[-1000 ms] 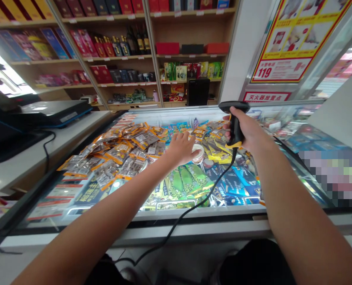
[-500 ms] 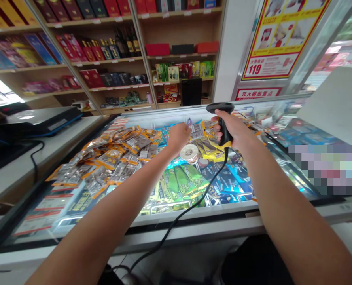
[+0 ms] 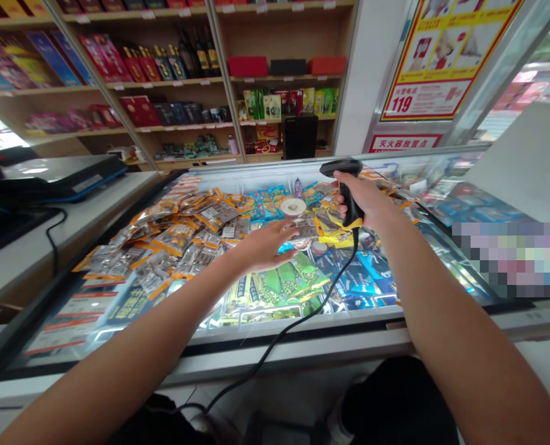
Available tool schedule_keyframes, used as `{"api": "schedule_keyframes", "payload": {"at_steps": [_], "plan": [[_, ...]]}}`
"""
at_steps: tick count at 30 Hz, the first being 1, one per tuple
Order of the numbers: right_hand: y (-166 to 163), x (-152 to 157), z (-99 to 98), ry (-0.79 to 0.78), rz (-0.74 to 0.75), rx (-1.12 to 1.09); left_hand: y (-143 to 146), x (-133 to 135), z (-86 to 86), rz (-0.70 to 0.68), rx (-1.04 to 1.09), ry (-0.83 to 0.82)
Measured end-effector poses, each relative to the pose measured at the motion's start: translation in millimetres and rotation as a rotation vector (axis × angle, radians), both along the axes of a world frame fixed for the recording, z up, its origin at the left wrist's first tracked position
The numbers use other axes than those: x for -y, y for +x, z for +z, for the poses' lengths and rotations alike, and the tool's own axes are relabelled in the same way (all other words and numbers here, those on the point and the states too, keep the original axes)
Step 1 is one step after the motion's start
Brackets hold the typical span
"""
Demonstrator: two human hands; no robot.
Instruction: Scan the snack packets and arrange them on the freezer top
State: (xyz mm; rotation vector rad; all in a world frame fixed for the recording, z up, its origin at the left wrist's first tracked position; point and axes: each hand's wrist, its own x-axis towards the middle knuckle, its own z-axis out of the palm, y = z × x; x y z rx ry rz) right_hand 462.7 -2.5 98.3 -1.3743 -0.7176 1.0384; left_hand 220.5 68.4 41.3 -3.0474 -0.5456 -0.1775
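In my right hand [image 3: 361, 201] is a black and yellow barcode scanner [image 3: 350, 194], held upright by its handle, with its head pointing left. A black cable [image 3: 312, 309] runs from its base down toward me. My left hand [image 3: 270, 244] has its fingers apart beside a round tub [image 3: 306, 243], which it partly hides; contact cannot be made out. Just beyond stands another round tub with a pale lid [image 3: 293, 206]. A small purple packet [image 3: 298, 187] sits behind that. Green snack bags [image 3: 287, 281] lie below my left hand.
Orange-edged packets [image 3: 182, 235] are heaped on the left of the glass-topped display case [image 3: 275, 364]. Blue bags [image 3: 358, 278] and yellow bags [image 3: 333, 228] lie to the right. A scale-like device [image 3: 71, 179] stands on the left counter. Shelves [image 3: 173, 86] line the back.
My left hand has moved back toward me and opened from a closed shape. The pale-lidded tub beyond it now shows, while the nearer tub is partly covered. My right hand keeps the scanner.
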Motion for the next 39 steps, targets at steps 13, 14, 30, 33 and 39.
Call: {"api": "schedule_keyframes", "payload": {"at_steps": [13, 14, 30, 33, 39], "plan": [[-23.3, 3.0, -11.5, -0.229, 0.400, 0.202, 19.7, 51.7, -19.6, 0.250, 0.057, 0.109], [-25.2, 3.4, -11.5, -0.242, 0.406, 0.204, 20.5, 51.4, -21.2, 0.251, 0.076, 0.113], [-25.9, 5.0, -12.8, -0.292, 0.474, 0.159, 18.8, 48.5, -26.6, 0.259, 0.166, 0.140], [-24.4, 4.5, -14.0, -0.288, 0.458, 0.165, 18.5, 48.4, -25.7, 0.260, 0.154, 0.121], [-24.5, 6.0, -12.4, -0.276, 0.511, 0.179, 20.5, 50.4, -25.0, 0.275, 0.152, 0.133]]}}
